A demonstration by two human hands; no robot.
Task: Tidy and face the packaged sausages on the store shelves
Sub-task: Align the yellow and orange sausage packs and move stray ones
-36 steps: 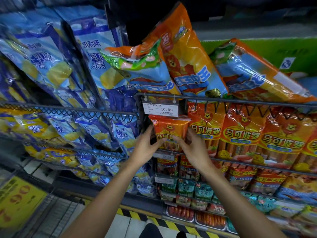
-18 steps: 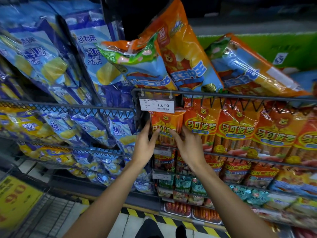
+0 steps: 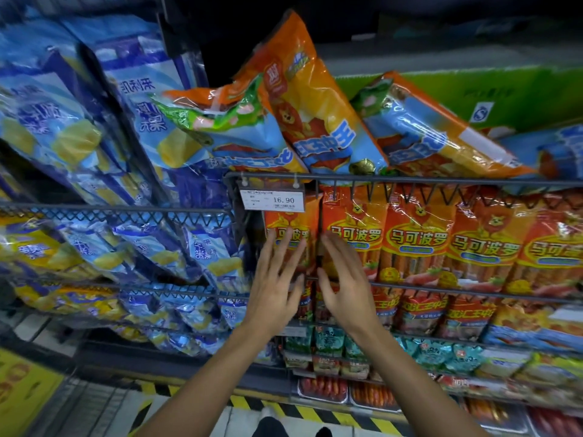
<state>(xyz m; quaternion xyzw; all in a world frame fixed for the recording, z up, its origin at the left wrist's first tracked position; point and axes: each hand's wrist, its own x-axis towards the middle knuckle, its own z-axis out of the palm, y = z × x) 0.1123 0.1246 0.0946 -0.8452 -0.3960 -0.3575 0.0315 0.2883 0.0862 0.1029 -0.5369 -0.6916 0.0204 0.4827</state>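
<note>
- Head view: the left hand and the right hand are raised side by side before the wire shelf; the fingers of both are spread wide and nearly straight, and nothing is held.
- The leftmost orange sausage pack is seen standing upright at the left end of its row, directly under the price tag; the left fingertips lie over its lower front, though actual contact cannot be told because of motion blur.
- The second sausage pack stands just beside it, with a dark narrow gap between the two; the right fingers are laid across its lower left part.
- Further orange packs are lined up to the right, touching one another, and the last is cut off by the frame edge.
- Open room is left only in front of the shelf face; above, large orange-and-blue bags overhang the wire rim, and to the left blue bags crowd a separate rack.
- The lower shelves are partly hidden by both forearms, and their small packets are too blurred to be read.
</note>
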